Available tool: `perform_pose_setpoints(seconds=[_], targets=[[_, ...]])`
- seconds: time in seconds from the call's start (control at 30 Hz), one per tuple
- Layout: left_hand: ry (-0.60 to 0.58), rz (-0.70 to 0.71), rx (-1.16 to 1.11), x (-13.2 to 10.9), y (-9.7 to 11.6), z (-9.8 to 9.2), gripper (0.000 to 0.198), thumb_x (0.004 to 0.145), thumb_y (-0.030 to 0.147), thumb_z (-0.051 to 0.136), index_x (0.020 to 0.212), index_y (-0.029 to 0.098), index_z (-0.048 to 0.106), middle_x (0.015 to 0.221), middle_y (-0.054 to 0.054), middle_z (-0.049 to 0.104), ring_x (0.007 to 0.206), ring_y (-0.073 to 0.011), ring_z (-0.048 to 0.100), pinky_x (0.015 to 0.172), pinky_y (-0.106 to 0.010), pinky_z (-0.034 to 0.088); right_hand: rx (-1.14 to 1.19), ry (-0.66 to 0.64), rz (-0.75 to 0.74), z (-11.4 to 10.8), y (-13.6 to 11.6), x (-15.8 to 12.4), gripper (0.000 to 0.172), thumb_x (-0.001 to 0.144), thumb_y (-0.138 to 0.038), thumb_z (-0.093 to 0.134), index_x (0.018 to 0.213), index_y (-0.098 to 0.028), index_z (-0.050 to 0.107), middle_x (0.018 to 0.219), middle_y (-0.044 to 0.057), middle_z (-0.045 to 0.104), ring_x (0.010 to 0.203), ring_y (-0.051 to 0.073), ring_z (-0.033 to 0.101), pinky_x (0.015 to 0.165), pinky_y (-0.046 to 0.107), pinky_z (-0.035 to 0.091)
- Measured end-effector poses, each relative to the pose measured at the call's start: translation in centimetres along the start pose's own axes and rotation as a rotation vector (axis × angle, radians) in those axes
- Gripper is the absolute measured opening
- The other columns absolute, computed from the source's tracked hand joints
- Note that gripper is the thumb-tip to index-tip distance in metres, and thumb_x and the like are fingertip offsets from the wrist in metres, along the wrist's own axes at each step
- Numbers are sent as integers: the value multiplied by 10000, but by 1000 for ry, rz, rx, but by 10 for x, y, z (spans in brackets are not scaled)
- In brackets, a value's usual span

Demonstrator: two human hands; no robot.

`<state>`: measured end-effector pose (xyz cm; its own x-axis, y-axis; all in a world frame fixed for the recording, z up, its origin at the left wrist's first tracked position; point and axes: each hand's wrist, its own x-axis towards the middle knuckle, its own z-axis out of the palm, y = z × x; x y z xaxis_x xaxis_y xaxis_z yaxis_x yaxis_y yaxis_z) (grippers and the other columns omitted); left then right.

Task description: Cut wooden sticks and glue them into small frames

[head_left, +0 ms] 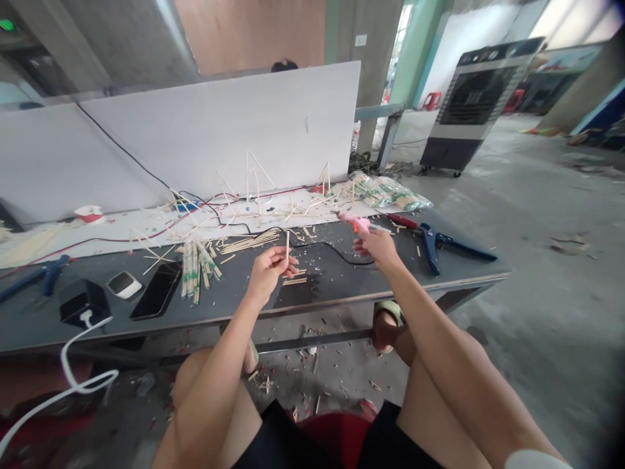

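Observation:
My left hand [269, 270] pinches a short wooden stick [288, 245] between thumb and fingers, and the stick stands upright above the table's front part. My right hand [378, 246] is closed at the handle of a pink hot glue gun [352, 220], whose nozzle points away to the left. Its grip is partly hidden by my fingers. Loose wooden sticks [249, 241] lie in a pile beyond my left hand. Left of that hand are bundled sticks in green-marked wrappers [194, 268]. A few short sticks [295, 281] rest on the tabletop between my hands.
Thin stick frames [258, 189] stand along the white back panel [219, 124]. Blue-handled cutters [430, 244] lie at right, near bagged sticks [390, 192]. A phone [156, 290], a black box with a white cable [85, 303] and another blue tool [36, 279] sit left. A black cord [322, 244] crosses the table.

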<state>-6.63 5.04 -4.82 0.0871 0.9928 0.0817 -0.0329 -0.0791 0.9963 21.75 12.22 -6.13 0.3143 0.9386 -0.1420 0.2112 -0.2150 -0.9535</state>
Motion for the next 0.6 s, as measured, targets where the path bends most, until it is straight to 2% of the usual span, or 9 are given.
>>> perform_pose_setpoints(seconds=[0.07,0.17,0.27,0.33,0.4,0.5,0.6], targets=[[-7,-9,-39,-2,2,-1,379,796,306,731,1087,114,584,878,-90,710,699,-172,706,629,-284,551,207,14,-78,0,-5,-7,175,776,-331,652,855,-175,630,805,47,704,648,136,667,547,218,511],[-4,-29,-85,-5,4,-3,368,793,315,741,1064,116,591,845,-80,705,690,-176,704,628,-290,547,494,-31,-148,1,-13,-20,258,649,-323,787,794,-170,638,655,-6,624,563,106,587,518,208,490],[-3,-32,-108,-8,6,-2,345,809,383,734,998,125,604,793,-66,694,633,-162,683,553,-261,513,547,-143,-149,9,-16,-32,306,620,-371,840,709,-175,622,529,-40,522,475,92,490,454,219,434],[-4,-27,-95,-9,8,0,351,813,422,729,967,129,612,767,-60,689,586,-146,658,495,-240,474,560,-207,-179,20,-17,-43,339,625,-394,854,660,-186,589,501,-46,491,466,95,480,451,228,420],[-17,-29,-75,-11,9,3,359,808,436,732,953,126,623,757,-60,688,568,-141,645,472,-234,455,581,-200,-222,35,-17,-55,361,639,-405,853,634,-198,557,481,-53,467,465,101,488,458,234,416],[-54,-31,-60,-12,9,9,348,798,426,738,935,120,646,773,-69,696,604,-155,663,500,-244,477,629,-102,-250,58,-19,-75,374,701,-439,798,612,-215,512,451,-59,438,439,103,469,442,242,389],[-71,-38,-56,-12,7,13,320,802,412,727,927,128,651,785,-68,700,627,-167,673,525,-256,495,632,-154,-271,71,-23,-88,278,723,-423,762,699,-210,584,507,-38,533,466,117,515,465,250,416]])
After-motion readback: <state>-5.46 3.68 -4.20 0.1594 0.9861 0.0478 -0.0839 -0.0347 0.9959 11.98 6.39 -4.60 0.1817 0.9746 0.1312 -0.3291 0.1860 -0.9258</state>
